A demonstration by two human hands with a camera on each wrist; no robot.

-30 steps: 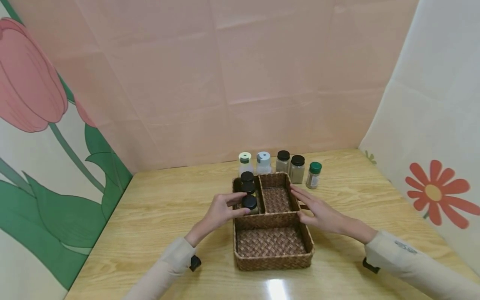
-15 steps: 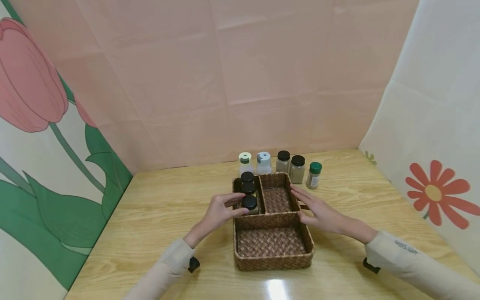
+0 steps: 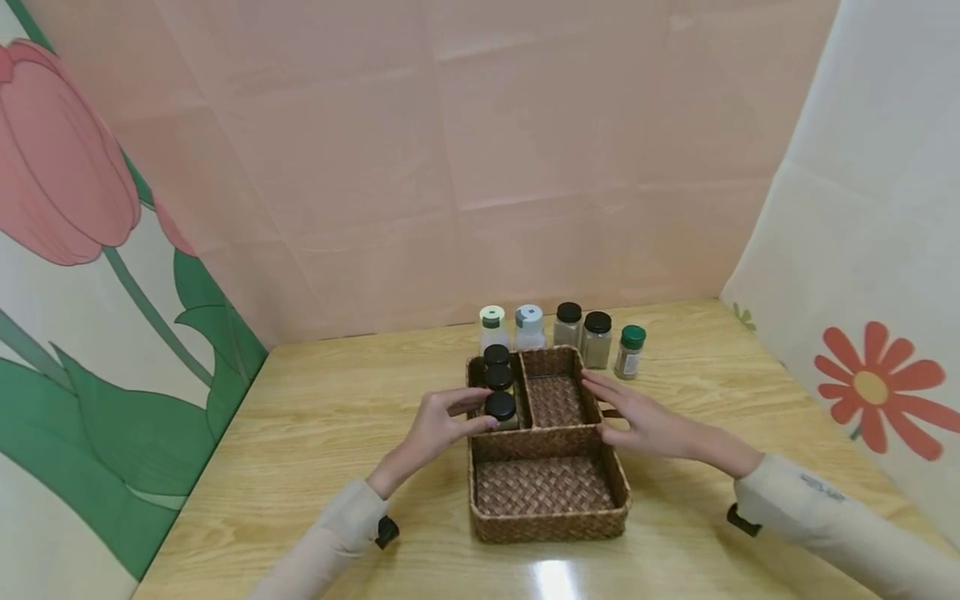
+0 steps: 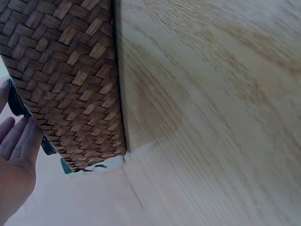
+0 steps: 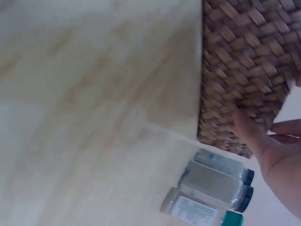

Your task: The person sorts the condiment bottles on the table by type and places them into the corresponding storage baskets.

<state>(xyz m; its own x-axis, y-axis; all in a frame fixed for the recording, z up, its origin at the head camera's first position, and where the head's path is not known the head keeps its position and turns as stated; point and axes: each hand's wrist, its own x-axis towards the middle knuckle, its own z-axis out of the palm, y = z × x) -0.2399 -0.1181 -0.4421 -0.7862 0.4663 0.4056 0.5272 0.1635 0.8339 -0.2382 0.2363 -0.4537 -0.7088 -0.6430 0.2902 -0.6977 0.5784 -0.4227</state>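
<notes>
A brown woven basket (image 3: 551,527) with three compartments stands on the table. Its back left compartment holds a row of three black-lidded jars. My left hand (image 3: 437,429) reaches over the left rim, thumb in front of the nearest black-lidded jar (image 3: 500,408) and fingers behind its lid. In the left wrist view, the relaxed fingers (image 4: 23,139) lie beside the black lids. On the basket's opposite side my right hand (image 3: 637,417) rests with straight fingers along the right rim. Its thumb (image 5: 249,129) touches the outer woven wall in the right wrist view.
Behind the basket stand a white bottle with a pale green cap (image 3: 492,325) and a bottle with a light blue cap (image 3: 529,325). Two black-lidded jars (image 3: 596,343) and a green-capped jar (image 3: 630,354) follow to the right. A pink cloth (image 3: 450,167) hangs behind the table.
The fingers and thumb of my left hand have drawn back slightly to the left from the nearest jar. My right hand and the basket have stayed in place.
</notes>
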